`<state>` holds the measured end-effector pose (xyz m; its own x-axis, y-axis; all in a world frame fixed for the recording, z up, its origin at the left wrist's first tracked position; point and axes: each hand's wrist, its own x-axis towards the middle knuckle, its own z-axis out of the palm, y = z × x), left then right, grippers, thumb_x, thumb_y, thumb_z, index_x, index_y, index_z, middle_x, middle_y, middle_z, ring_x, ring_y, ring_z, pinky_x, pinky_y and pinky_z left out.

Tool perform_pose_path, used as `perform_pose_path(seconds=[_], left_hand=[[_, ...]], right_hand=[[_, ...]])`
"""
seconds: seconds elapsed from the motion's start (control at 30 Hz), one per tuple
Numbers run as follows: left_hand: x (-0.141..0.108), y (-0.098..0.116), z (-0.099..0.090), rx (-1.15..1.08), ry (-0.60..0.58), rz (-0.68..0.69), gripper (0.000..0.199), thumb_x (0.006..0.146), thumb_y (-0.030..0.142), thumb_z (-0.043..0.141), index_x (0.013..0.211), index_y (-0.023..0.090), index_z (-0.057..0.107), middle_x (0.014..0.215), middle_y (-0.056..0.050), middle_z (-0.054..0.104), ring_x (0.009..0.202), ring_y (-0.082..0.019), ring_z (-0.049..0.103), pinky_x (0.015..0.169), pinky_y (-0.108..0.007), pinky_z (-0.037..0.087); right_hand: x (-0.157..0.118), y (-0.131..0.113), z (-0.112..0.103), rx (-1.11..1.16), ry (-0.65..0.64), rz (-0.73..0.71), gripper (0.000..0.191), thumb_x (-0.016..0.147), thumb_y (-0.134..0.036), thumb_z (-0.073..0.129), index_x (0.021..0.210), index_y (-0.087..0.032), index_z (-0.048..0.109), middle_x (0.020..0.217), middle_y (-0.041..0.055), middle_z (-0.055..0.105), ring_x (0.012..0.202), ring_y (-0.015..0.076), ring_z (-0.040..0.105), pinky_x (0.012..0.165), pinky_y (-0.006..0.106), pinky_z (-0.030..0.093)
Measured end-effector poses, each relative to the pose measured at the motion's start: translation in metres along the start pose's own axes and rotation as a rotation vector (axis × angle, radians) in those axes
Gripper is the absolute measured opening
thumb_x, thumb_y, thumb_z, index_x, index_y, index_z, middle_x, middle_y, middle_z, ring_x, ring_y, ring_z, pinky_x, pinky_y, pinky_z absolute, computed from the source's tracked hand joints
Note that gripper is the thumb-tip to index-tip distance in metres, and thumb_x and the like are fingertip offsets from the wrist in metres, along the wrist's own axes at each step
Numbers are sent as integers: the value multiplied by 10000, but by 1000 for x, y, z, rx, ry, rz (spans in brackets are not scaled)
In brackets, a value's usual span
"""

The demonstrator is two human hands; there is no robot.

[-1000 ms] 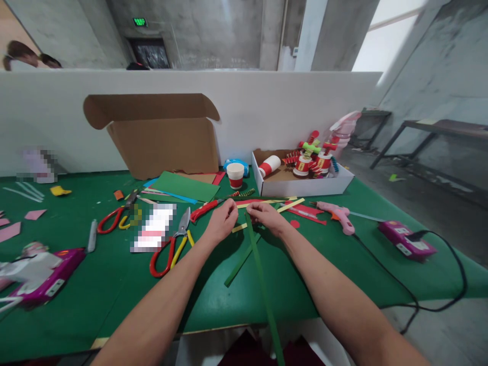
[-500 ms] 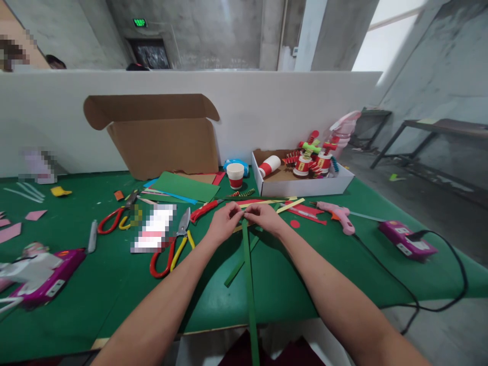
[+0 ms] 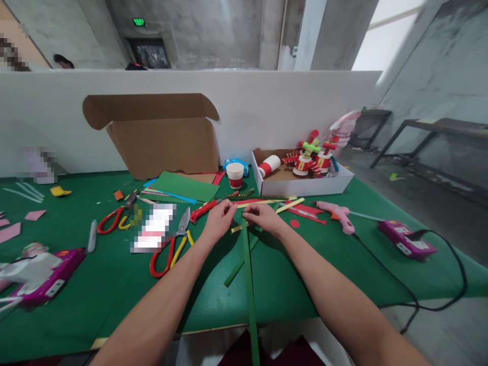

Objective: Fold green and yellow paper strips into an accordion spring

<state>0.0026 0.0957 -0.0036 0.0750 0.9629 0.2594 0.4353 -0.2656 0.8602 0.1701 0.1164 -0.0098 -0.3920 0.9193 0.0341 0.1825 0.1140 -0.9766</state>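
Note:
My right hand (image 3: 261,216) pinches the top end of a long green paper strip (image 3: 249,284), which hangs down over the table's front edge toward my lap. Just left of it, my left hand (image 3: 221,217) has its fingers drawn together, a small gap away from the strip's end. Whether anything is between those fingertips is too small to tell. Another green strip (image 3: 237,272) lies slantwise on the table beneath. Yellow paper strips (image 3: 290,205) lie behind and beside the hands. A red-handled cutter (image 3: 204,210) lies close to my left hand.
Left are red-and-yellow-handled scissors (image 3: 163,259), red-handled pliers (image 3: 110,222) and green card (image 3: 186,187). Behind stand a paper cup (image 3: 235,175) and a white box (image 3: 305,189) of decorated cups. Right, a pink glue gun (image 3: 339,213) and purple power strip (image 3: 406,240) trail a black cable.
My left hand has drawn slightly left, away from the strip's end, opening a gap between the two hands. The right hand keeps its pinch on the green strip.

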Motion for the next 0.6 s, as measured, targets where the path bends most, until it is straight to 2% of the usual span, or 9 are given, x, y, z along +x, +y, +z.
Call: perform_pose_path(seconds=[0.13, 0.27, 0.6], left_hand=[[-1, -1, 4, -36, -63, 44, 272, 806, 429, 551, 681, 202, 466, 607, 48, 502, 579, -112, 462, 563, -231, 372], [-3, -2, 7, 9, -110, 108, 232, 841, 384, 500, 704, 202, 457, 631, 46, 472, 604, -113, 441, 556, -225, 357], [-1, -6, 10, -46, -115, 16, 230, 851, 365, 467, 689, 209, 418, 592, 57, 435, 577, -115, 434, 544, -225, 360]], right_hand=[[0, 0, 0, 4, -19, 4, 174, 708, -328, 674, 693, -170, 602, 590, -28, 564, 555, 110, 500, 567, 249, 396], [-1, 0, 0, -16, -38, -13, 187, 715, -347, 670, 710, -169, 612, 586, -31, 557, 556, 107, 487, 565, 249, 382], [-2, -2, 1, 6, -59, -7, 239, 709, -395, 681, 707, -174, 589, 588, -30, 555, 565, 112, 496, 574, 251, 384]])
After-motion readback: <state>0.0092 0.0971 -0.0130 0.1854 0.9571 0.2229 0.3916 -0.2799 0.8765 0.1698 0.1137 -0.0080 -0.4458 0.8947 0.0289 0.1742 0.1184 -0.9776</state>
